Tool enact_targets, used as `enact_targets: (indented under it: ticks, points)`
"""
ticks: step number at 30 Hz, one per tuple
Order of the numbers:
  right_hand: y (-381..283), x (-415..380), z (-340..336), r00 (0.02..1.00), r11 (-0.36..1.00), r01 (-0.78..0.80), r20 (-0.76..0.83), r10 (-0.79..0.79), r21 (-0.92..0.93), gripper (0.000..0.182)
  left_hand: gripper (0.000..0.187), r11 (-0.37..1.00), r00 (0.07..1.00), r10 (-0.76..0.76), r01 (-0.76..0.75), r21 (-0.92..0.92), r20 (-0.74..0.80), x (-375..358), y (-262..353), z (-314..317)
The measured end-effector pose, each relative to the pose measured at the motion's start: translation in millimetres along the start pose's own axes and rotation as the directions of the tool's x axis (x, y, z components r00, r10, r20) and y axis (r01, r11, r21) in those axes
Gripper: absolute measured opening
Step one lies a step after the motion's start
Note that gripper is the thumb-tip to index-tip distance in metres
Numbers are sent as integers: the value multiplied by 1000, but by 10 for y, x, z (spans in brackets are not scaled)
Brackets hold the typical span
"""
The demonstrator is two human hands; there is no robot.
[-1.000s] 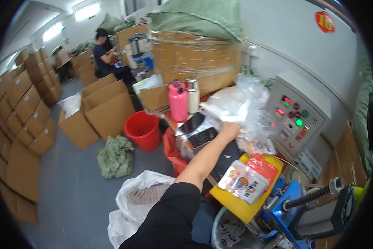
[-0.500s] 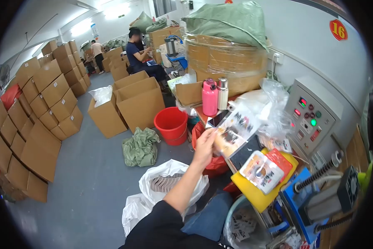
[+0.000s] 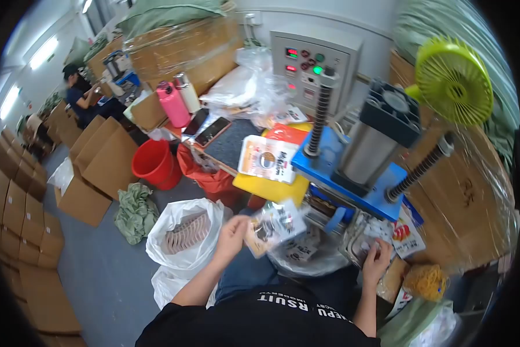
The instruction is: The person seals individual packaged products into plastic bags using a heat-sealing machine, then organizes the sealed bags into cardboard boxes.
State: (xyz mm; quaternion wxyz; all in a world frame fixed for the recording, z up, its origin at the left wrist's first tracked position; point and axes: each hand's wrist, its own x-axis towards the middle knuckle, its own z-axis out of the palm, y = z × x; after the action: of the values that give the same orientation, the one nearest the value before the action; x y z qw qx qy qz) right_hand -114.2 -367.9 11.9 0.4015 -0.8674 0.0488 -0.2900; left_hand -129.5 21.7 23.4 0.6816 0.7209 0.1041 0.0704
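Observation:
My left hand [image 3: 232, 238] is closed on one end of a printed plastic pouch [image 3: 278, 226], held above my lap and slightly blurred. To the right, my right hand [image 3: 377, 261] has bent fingers at the edge of a glossy grey-clear piece [image 3: 361, 234] beside the press; what they grip is hard to make out. Between and beyond the hands stands the blue press [image 3: 352, 173] with its metal cylinder and two spring-wrapped posts. A white and orange printed pouch [image 3: 267, 159] lies on a yellow sheet [image 3: 271, 186] at the table's near edge.
A clear-lined bin [image 3: 297, 254] holding printed pieces sits below the press. At left are a white bag [image 3: 184, 231], a red bucket [image 3: 155, 165] and open cartons [image 3: 100, 156]. Phones [image 3: 212, 132], a pink bottle [image 3: 173, 105], a control box [image 3: 315, 69] and a green fan [image 3: 454, 81] stand beyond.
My view has turned right toward the press. My left hand has brought the pouch from over the table back toward my lap. My right hand has come into view.

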Motion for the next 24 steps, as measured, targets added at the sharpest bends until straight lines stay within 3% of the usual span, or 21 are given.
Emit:
enact_targets:
  ticks: [1, 3, 5, 7, 8, 9, 10, 11, 12, 13, 14, 15, 16, 17, 18, 19, 20, 24]
  points:
    - [-19, 15, -15, 1000, 1000, -30, 7, 30, 5, 19, 22, 997, 998, 46, -47, 56, 32, -32, -282, 105]
    - [26, -12, -21, 998, 998, -57, 20, 57, -19, 19, 21, 980, 981, -145, 123, 159, 132, -65, -483, 301]
    - [14, -2, -47, 997, 998, -68, 22, 68, -13, 20, 29, 972, 970, -186, 158, 176, 157, 37, -447, 520]
    - [43, -32, -64, 998, 997, -64, 25, 65, -47, 21, 36, 772, 895, -401, 216, 598, 194, 157, -247, 709]
    - [146, -64, -66, 999, 996, -40, 24, 42, -77, 22, 38, 727, 956, -186, -22, 686, 227, 212, -197, 765]
    - [459, -120, -80, 999, 993, -31, -19, 29, -112, 24, 40, 600, 966, 31, -223, 768, 256, 294, -126, 764]
    - [716, -171, 47, 999, 992, -9, -47, 3, -123, 26, 32, 674, 966, 33, -212, 708, 258, 414, 203, 757]
    - [503, -103, -51, 880, 887, -462, 128, 458, 1, 30, 28, 666, 938, 298, -338, 665, 178, 578, 242, 752]
    - [744, -107, 90, 998, 999, 19, -58, -16, 38, 35, 27, 576, 787, 613, -505, 643, 69, 776, 303, 730]
    - [993, 3, 44, 988, 982, 146, 61, -139, -119, 39, 38, 479, 729, 677, -538, 694, 98, 1037, 302, 660]
    - [1056, 52, 119, 982, 981, 189, 13, -189, -41, 37, 46, 392, 723, 678, -506, 768, 131, 1216, 305, 605]
    - [194, 168, -51, 974, 975, 222, 34, -222, 3, 37, 55, 313, 722, 668, -491, 813, 179, 1288, 292, 533]
    - [-786, 154, -357, 976, 946, 148, 199, -92, -290, 34, 62, 275, 756, 600, -504, 818, 264, 1256, 168, 424]
    - [-878, 183, -367, 973, 945, 165, 203, -110, -283, 34, 70, 245, 776, 521, -535, 808, 356, 1248, -55, 366]
    - [-927, 204, -383, 959, 909, 254, 212, -190, -331, 36, 72, 195, 709, 599, -581, 790, 373, 1253, -303, 333]
    - [-959, 231, -382, 941, 865, 328, 217, -261, -379, 38, 72, 210, 748, 517, -583, 785, 417, 1099, -264, 292]
    - [-952, 222, -390, 959, 886, 249, 225, -171, -391, 37, 73, 223, 781, 423, -581, 782, 459, 911, -181, 207]
    - [-742, 241, -350, 951, 921, 229, 272, -144, -314, 39, 56, 272, 676, 603, -673, 687, 424, 956, -408, 117]
